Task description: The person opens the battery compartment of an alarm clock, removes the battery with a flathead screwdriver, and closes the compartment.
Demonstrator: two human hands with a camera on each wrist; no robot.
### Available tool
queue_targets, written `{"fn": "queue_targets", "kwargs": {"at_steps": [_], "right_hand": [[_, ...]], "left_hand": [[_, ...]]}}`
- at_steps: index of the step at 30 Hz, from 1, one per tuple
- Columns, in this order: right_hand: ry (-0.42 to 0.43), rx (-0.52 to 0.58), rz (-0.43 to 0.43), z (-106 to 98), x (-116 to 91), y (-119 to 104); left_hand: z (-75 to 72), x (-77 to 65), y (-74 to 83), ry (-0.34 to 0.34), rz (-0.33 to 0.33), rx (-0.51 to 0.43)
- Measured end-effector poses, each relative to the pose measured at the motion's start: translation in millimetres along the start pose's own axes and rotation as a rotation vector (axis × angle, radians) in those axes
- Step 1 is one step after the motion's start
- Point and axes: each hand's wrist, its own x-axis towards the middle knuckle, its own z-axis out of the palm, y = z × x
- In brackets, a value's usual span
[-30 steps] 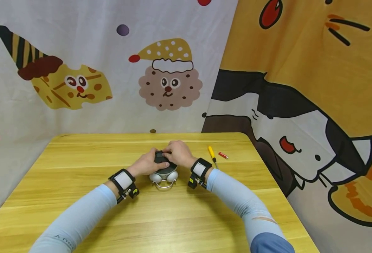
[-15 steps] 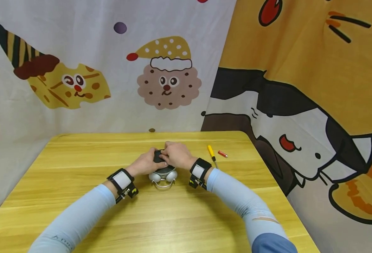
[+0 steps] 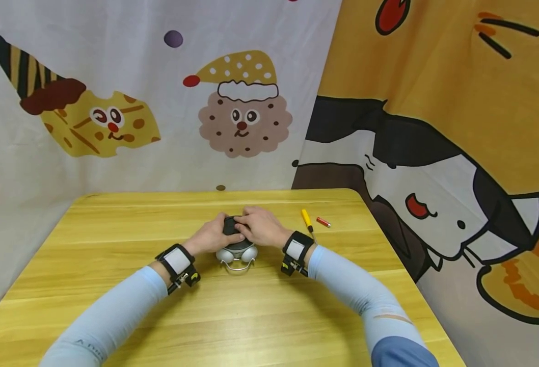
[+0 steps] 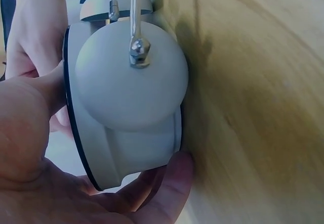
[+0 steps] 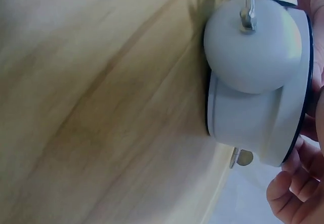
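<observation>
A white twin-bell alarm clock (image 3: 236, 248) lies on its front on the table, its black back (image 3: 230, 225) upward and its bells and wire handle (image 3: 237, 269) toward me. My left hand (image 3: 207, 236) grips the clock's side; its thumb lies across the back while its fingers (image 4: 174, 183) curl under the edge by the tabletop. On the other side, my right hand (image 3: 265, 227) has thumb and forefinger at the middle of the back. Its other fingers (image 5: 298, 181) are bent by the clock's rim. What lies under the right fingertips is hidden.
To the right of the clock lie a yellow-handled screwdriver (image 3: 306, 219) and a small red battery (image 3: 323, 222). The wooden table (image 3: 233, 316) ends at a curtain (image 3: 168, 173) with printed cartoon figures behind it.
My right wrist has shifted slightly to the right, with the fingers still on the clock's back. The left hand keeps its hold and the clock stays in place.
</observation>
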Motion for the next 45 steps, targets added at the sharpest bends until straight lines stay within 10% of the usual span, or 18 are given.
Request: {"fn": "queue_targets", "kwargs": {"at_steps": [29, 45], "right_hand": [[0.036, 0.119, -0.060, -18.5, -64.6, 25.4], [-0.047, 0.123, -0.155, -19.4, -69.2, 17.3]], "left_hand": [[6.8, -28.8, -6.8, 0.233, 0.299, 0.483], [2.1, -37.3, -22.4, 0.268, 0.625, 0.693]]}}
